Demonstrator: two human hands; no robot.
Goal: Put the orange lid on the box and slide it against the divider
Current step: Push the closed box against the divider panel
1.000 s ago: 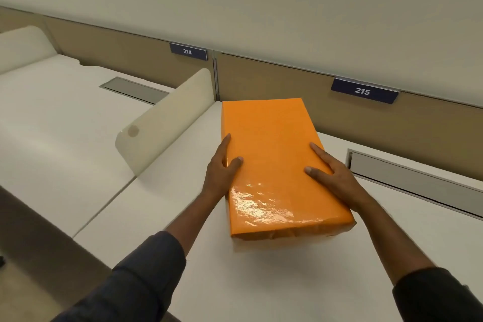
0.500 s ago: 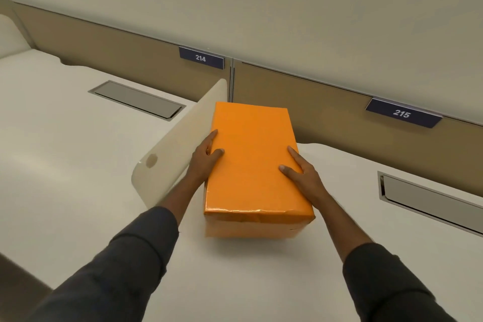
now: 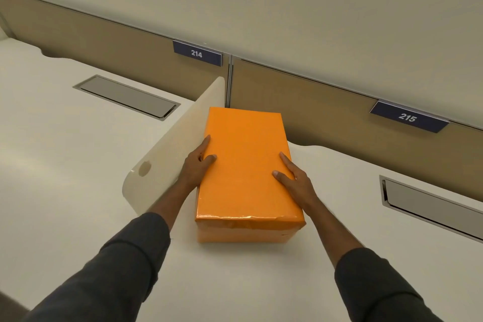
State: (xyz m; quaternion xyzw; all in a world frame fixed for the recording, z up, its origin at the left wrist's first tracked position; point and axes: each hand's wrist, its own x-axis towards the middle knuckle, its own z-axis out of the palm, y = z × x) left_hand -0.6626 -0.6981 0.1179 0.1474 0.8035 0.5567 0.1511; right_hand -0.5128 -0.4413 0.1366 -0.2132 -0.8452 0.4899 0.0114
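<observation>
Lid: I see the orange lid sitting flat on top of the box. It covers the whole top, and only a strip of the box's front wall shows under it.
Box spot: The box sits on the white desk, right next to the cream divider. Its far left corner looks like it touches the divider. My left hand fills the gap at the near end.
Left hand: My left hand holds the left edge of the lid. The thumb lies on top and the fingers go down the side, between the box and the divider. It is curled around the edge, not spread flat.
Right hand: My right hand rests on the right edge of the lid. The thumb and first finger lie stretched out on top. I cannot see the other fingers; they go over the side.
Sleeves: Both arms come in from the bottom in dark sleeves.
Back wall: A tan panel runs behind the desk, with signs that say 214 and 215.
Desk flaps: One grey flap lies in the left desk and one grey flap in the right.
</observation>
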